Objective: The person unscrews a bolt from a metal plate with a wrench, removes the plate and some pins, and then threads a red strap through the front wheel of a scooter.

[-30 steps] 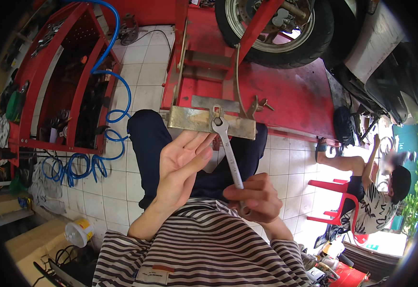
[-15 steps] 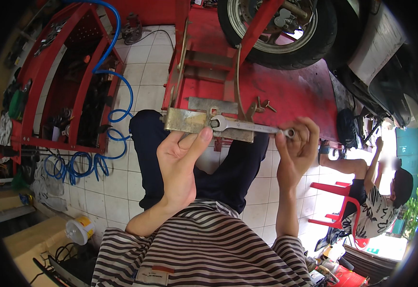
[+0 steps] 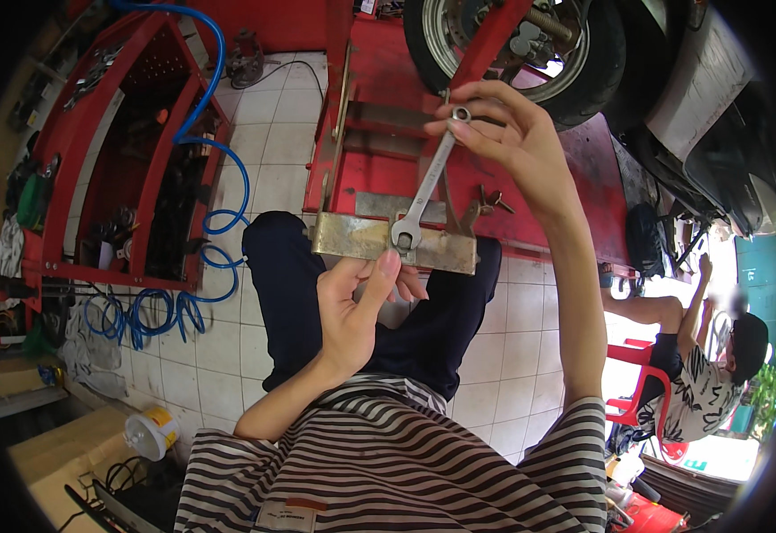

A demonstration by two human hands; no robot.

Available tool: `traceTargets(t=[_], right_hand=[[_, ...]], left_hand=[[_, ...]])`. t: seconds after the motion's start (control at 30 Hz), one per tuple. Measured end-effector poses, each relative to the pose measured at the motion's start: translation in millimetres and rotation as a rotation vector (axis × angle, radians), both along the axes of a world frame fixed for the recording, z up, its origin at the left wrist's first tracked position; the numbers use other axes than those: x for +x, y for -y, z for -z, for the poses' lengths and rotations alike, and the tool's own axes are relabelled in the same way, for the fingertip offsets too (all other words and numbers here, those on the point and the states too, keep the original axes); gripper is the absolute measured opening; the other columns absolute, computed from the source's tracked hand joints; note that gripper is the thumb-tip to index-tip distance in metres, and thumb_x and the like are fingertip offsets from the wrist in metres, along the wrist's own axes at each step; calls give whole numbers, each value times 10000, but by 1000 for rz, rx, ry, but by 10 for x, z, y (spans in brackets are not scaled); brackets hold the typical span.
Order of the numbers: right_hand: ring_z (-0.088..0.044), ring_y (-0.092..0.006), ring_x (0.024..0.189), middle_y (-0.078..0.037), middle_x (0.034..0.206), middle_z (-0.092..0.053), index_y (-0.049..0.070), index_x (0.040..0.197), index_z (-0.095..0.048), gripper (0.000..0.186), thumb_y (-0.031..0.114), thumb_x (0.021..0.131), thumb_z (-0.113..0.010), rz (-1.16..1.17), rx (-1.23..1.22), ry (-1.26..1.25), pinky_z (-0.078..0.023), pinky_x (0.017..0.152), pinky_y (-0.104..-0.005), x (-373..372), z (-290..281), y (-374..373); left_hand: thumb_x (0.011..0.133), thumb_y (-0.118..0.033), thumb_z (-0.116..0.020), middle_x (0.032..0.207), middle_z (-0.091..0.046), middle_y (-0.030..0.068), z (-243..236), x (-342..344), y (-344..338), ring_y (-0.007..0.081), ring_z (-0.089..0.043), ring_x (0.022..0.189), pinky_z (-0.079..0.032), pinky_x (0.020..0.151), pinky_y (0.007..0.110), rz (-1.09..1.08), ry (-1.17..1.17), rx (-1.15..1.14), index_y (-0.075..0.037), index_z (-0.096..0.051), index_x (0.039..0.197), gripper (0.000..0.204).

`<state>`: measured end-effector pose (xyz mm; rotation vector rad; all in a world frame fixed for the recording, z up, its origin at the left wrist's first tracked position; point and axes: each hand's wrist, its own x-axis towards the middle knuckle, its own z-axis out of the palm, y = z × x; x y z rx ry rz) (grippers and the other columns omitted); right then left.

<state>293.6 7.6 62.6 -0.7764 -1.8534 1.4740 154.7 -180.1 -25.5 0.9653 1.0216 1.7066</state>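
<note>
Combination wrench point(image 3: 428, 182), silver, slanting from lower left to upper right. Its open end sits on a fastener at the top edge of a worn metal plate point(image 3: 352, 238), roughly mid-length; its ring end is up by the right hand's fingertips.

Metal plate: flat, rectangular, dull brass-grey, held level in front of the person's lap, above dark trousers point(image 3: 424, 329).

Left hand point(image 3: 357, 306): under and behind the plate, thumb pressed up against its lower edge just below the wrench head, fingers curled behind. Gripping the plate.

Right hand point(image 3: 517, 133): raised, fingers closed around the ring end of the wrench, pinching it between thumb and fingertips. Arm extends up from the lower right.

Behind the plate: red lift platform point(image 3: 379, 89) with a motorcycle wheel point(image 3: 530, 44) standing on it. A wing bolt point(image 3: 492, 202) lies on the red surface just right of the wrench.

Left of frame: red tool cart point(image 3: 86, 160) with 1 blue coiled air hose point(image 3: 219, 178) running down to the white tiled floor point(image 3: 219, 373).

Lower left: white tub with yellow band point(image 3: 150, 433) on the floor.

Far right: another person point(image 3: 699, 391) seated on a red plastic stool point(image 3: 637, 391), well apart.
</note>
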Motion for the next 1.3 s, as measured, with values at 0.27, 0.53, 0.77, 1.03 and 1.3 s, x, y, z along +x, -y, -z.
traceTargets(t=[0.27, 0.53, 0.77, 1.03, 1.3], right_hand=[[-748, -195, 917, -160, 1081, -728, -5, 1167, -648, 307, 38, 870, -715, -234, 204, 59, -587, 800, -287, -717, -151, -45], [-751, -230, 811, -190, 987, -724, -18, 1085, -656, 348, 69, 761, -748, -338, 688, 51, -594, 753, -313, -1177, -316, 288], [-589, -249, 865, -57, 748, -615, 13, 814, -646, 203, 142, 685, -733, -210, 1083, 89, -463, 689, -397, -1112, -336, 920], [-520, -147, 800, 0, 814, -571, 73, 857, -680, 259, 279, 701, -667, -185, 1502, 275, -384, 692, -299, -909, -144, 1550], [-597, -101, 775, 13, 949, -671, 205, 967, -724, 268, 300, 719, -697, 18, 1349, 40, -434, 735, -258, -301, 170, 1832]], left_hand=[[1091, -197, -410, 711, -670, 147, -43, 158, 1, 180, -675, 640, -519, 648, 289, -108, -93, 67, 13, -502, 863, 323], [1098, -153, -355, 698, -644, 130, 55, 298, -64, 159, -613, 584, -495, 600, 282, -209, -149, 142, 12, -433, 903, 267], [1094, -155, -360, 656, -573, 69, 13, 468, -126, 124, -547, 527, -411, 500, 247, -372, -88, 180, -11, -436, 917, 240], [1094, -195, -383, 723, -524, 47, 64, 540, -106, 123, -528, 528, -400, 493, 252, -385, 63, 120, -29, -457, 968, 221], [1093, -236, -406, 790, -475, 25, 166, 583, -174, 123, -509, 529, -390, 485, 257, -360, 139, 117, -47, -478, 1018, 216]])
